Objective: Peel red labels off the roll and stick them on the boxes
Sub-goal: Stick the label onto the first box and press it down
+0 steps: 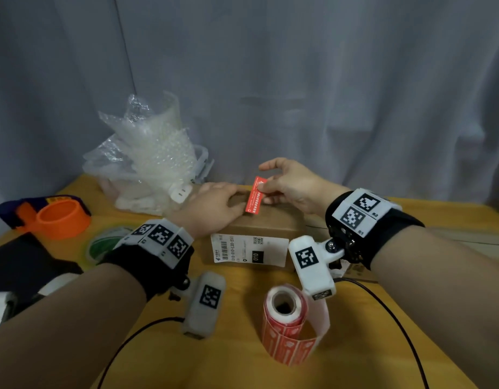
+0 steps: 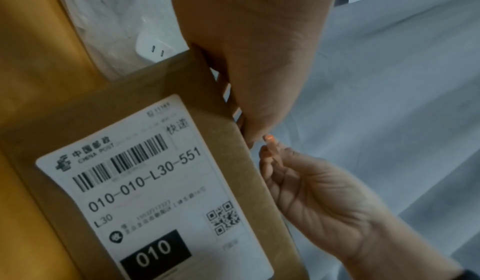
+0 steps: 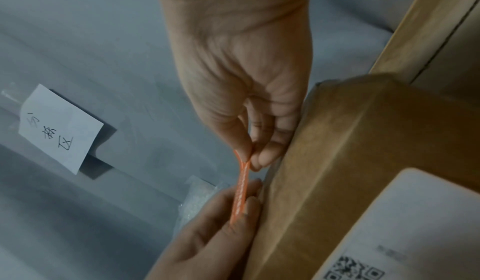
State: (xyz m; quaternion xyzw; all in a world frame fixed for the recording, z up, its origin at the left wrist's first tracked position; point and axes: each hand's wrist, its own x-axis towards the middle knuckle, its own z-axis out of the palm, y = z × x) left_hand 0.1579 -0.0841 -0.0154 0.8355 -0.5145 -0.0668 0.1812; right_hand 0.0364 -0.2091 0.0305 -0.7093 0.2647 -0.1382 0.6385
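Note:
A brown cardboard box (image 1: 266, 221) with a white shipping label (image 1: 249, 249) on its near face stands mid-table. Above the box's top hangs a peeled red label (image 1: 255, 195), tilted, and I cannot tell whether it touches the box. My right hand (image 1: 263, 189) pinches its upper end between thumb and forefinger. My left hand (image 1: 237, 200) lies over the box top and holds the lower end. In the right wrist view the label (image 3: 240, 194) runs edge-on between both hands' fingertips (image 3: 255, 161), beside the box (image 3: 337, 161). The roll of red labels (image 1: 286, 324) stands near me, its strip trailing loose.
Bubble-wrap bags (image 1: 153, 158) and a white plug (image 1: 181, 193) lie behind the box at left. An orange tape dispenser (image 1: 60, 220) and a green tape roll (image 1: 106, 242) sit far left. Black cables (image 1: 388, 307) cross the yellow table (image 1: 242, 366). A grey curtain hangs behind.

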